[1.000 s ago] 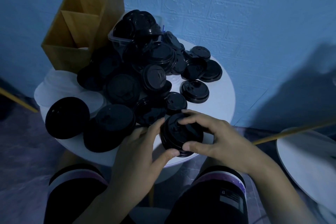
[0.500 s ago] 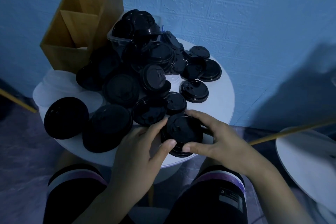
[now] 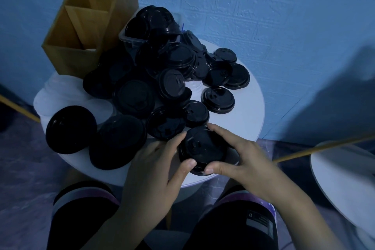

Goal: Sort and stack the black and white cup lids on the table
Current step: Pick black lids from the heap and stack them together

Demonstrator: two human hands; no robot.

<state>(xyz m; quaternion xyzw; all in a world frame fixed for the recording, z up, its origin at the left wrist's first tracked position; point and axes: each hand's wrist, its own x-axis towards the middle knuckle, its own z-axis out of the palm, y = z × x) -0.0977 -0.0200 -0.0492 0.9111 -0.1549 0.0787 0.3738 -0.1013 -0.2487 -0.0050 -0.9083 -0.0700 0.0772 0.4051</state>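
Observation:
A short stack of black lids (image 3: 205,149) stands at the near edge of the round white table (image 3: 251,115). My left hand (image 3: 156,164) holds its left side, thumb at the front rim and fingers at the back. My right hand (image 3: 241,156) grips its right side the same way. Behind it a heap of loose black lids (image 3: 162,79) covers the table's middle. Larger black lids (image 3: 71,129) lie at the left. White lids (image 3: 58,95) lie under them at the far left.
A wooden divided box (image 3: 85,26) stands at the back left. A clear plastic tub (image 3: 132,40) full of black lids sits beside it. A second white table (image 3: 345,178) is at the right. My knees are below the table edge.
Both hands have lowered the stack a little and closed tighter round it; the thumbs now nearly meet at its front rim.

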